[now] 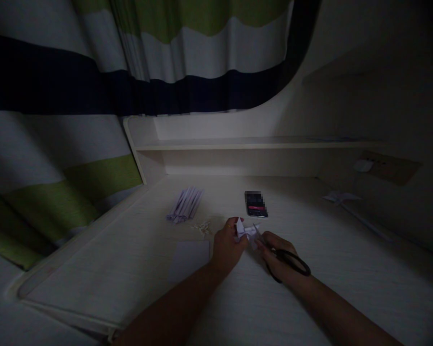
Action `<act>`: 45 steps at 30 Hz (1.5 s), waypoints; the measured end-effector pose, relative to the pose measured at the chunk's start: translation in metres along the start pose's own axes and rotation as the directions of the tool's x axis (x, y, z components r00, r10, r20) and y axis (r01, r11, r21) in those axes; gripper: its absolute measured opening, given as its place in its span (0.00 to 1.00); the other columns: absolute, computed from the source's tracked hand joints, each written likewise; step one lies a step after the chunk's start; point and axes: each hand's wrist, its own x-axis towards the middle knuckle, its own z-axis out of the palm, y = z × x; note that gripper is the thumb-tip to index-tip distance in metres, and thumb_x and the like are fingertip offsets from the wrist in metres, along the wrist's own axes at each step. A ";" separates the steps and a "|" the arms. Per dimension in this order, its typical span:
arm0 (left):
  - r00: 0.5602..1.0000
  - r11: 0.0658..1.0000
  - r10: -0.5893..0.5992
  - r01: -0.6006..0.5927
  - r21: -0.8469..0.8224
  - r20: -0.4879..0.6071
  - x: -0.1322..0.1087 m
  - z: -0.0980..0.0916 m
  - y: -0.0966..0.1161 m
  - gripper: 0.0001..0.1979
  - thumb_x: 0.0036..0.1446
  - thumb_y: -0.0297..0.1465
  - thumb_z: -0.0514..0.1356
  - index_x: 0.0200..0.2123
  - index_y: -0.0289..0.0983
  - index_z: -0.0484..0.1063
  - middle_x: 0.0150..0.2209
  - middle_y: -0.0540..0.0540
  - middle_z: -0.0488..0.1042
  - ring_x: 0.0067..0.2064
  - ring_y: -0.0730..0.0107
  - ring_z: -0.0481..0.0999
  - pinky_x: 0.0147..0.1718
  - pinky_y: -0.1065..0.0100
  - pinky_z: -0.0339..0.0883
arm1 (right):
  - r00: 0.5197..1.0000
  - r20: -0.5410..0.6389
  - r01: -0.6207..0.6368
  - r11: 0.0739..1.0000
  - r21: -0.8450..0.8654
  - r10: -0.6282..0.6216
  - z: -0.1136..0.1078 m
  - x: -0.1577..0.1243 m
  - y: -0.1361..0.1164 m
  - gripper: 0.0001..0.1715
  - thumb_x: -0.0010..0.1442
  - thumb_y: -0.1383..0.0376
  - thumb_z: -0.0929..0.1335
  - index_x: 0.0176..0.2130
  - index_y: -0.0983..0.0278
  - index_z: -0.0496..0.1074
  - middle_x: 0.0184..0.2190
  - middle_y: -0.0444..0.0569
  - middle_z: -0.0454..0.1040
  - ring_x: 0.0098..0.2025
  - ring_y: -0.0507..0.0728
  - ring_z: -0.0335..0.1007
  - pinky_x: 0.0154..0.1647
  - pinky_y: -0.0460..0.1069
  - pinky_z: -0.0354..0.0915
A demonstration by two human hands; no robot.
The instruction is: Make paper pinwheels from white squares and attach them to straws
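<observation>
Between the fingers of my left hand (228,246) is a folded white paper pinwheel (246,231), its blades bent in toward the middle. My right hand (278,251) grips a pair of scissors (291,262) with black handles, and their tip points up at the pinwheel's right side. Whether the blades touch the paper, I cannot tell. Left of my left hand lie a small pile of short thin sticks (202,228) and a square sheet of white paper (189,259). A bundle of rolled paper tubes (185,204) rests behind them.
A phone (256,204) with a lit screen lies beyond my hands on the pale desk (130,269). Another white pinwheel (341,197) on a stick is at the right. A shelf (238,142) runs along the back, and a striped curtain (94,86) hangs at the left.
</observation>
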 end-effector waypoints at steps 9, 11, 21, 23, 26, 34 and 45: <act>1.000 0.995 0.009 -0.008 0.104 -0.005 -0.001 0.001 -0.003 0.19 0.41 0.25 0.57 0.41 0.41 0.64 0.29 0.52 0.73 0.30 0.70 0.72 0.30 0.72 0.61 | 0.986 0.058 0.157 0.987 -0.044 -0.154 -0.001 0.001 0.005 0.12 0.57 0.65 0.59 0.26 0.63 0.66 0.23 0.46 0.64 0.24 0.51 0.61 0.24 0.46 0.60; 1.000 0.993 0.019 -0.018 0.117 -0.010 0.000 0.000 -0.004 0.20 0.41 0.26 0.57 0.42 0.41 0.64 0.29 0.52 0.73 0.30 0.70 0.72 0.30 0.72 0.61 | 0.954 0.117 0.291 0.943 -0.161 -0.275 -0.003 0.000 0.011 0.11 0.58 0.67 0.58 0.33 0.63 0.68 0.27 0.49 0.67 0.25 0.51 0.63 0.24 0.46 0.61; 0.999 0.989 0.027 -0.022 0.144 -0.035 -0.003 -0.001 0.002 0.19 0.43 0.27 0.57 0.42 0.40 0.64 0.29 0.51 0.73 0.29 0.70 0.72 0.29 0.72 0.61 | 0.957 0.059 0.290 0.945 -0.150 -0.284 0.001 -0.001 0.007 0.11 0.57 0.67 0.59 0.35 0.63 0.69 0.28 0.50 0.69 0.25 0.52 0.66 0.24 0.46 0.63; 0.998 0.990 0.029 -0.021 0.143 -0.054 -0.004 -0.001 0.003 0.19 0.43 0.27 0.56 0.42 0.40 0.63 0.29 0.51 0.74 0.30 0.70 0.72 0.29 0.72 0.61 | 0.988 -0.014 0.153 0.988 -0.025 -0.153 0.002 0.000 -0.003 0.13 0.58 0.65 0.58 0.27 0.62 0.68 0.25 0.48 0.67 0.25 0.52 0.65 0.25 0.46 0.63; 0.996 0.988 0.026 -0.013 0.151 -0.084 -0.005 -0.001 0.005 0.18 0.44 0.28 0.56 0.42 0.40 0.63 0.31 0.50 0.74 0.32 0.69 0.72 0.31 0.72 0.61 | 0.999 -0.051 -0.011 0.999 0.046 0.013 0.002 0.003 -0.017 0.16 0.57 0.61 0.59 0.21 0.61 0.66 0.21 0.46 0.66 0.24 0.53 0.64 0.25 0.47 0.63; 0.999 0.954 0.039 -0.032 0.299 -0.019 -0.006 -0.003 0.007 0.18 0.45 0.28 0.54 0.43 0.42 0.62 0.31 0.52 0.73 0.31 0.70 0.72 0.33 0.71 0.62 | 0.971 -0.043 0.233 0.972 -0.038 -0.235 0.006 0.000 0.004 0.14 0.59 0.67 0.58 0.28 0.64 0.68 0.24 0.47 0.67 0.25 0.51 0.65 0.26 0.45 0.64; 0.995 0.939 0.053 -0.078 0.336 0.083 -0.003 -0.009 0.009 0.19 0.44 0.27 0.54 0.43 0.40 0.61 0.28 0.52 0.73 0.30 0.70 0.72 0.30 0.72 0.62 | 0.828 0.095 0.559 0.801 -0.214 -0.552 -0.005 0.005 0.022 0.13 0.57 0.71 0.60 0.43 0.64 0.66 0.31 0.51 0.71 0.29 0.52 0.69 0.26 0.46 0.67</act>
